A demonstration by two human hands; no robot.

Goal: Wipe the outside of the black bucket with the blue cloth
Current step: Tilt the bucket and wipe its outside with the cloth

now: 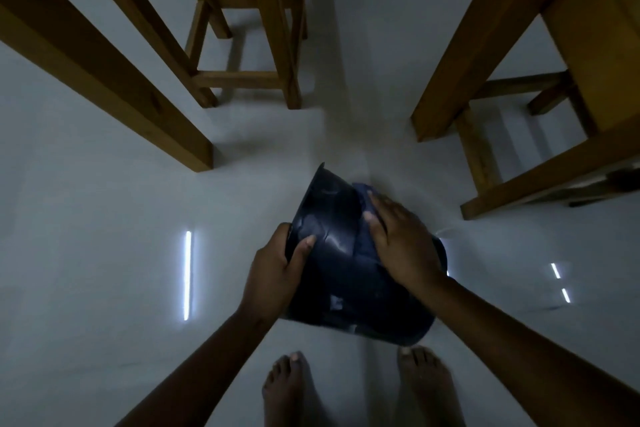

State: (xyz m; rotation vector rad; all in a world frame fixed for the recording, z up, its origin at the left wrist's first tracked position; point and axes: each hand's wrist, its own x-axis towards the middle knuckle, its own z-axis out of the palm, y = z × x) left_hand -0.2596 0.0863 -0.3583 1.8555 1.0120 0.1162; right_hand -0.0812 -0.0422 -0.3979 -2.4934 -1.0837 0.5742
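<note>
The black bucket is held tilted above the floor in front of me, its side wall facing up. My left hand grips its left edge, thumb on the outer wall. My right hand lies flat on the bucket's right side and presses the dark blue cloth against the wall. Only a crumpled part of the cloth shows past the fingers and under the palm. The dim light makes cloth and bucket hard to tell apart.
My two bare feet stand on the pale glossy floor just below the bucket. Wooden table legs and a stool stand at the back left. More wooden furniture legs rise at the right.
</note>
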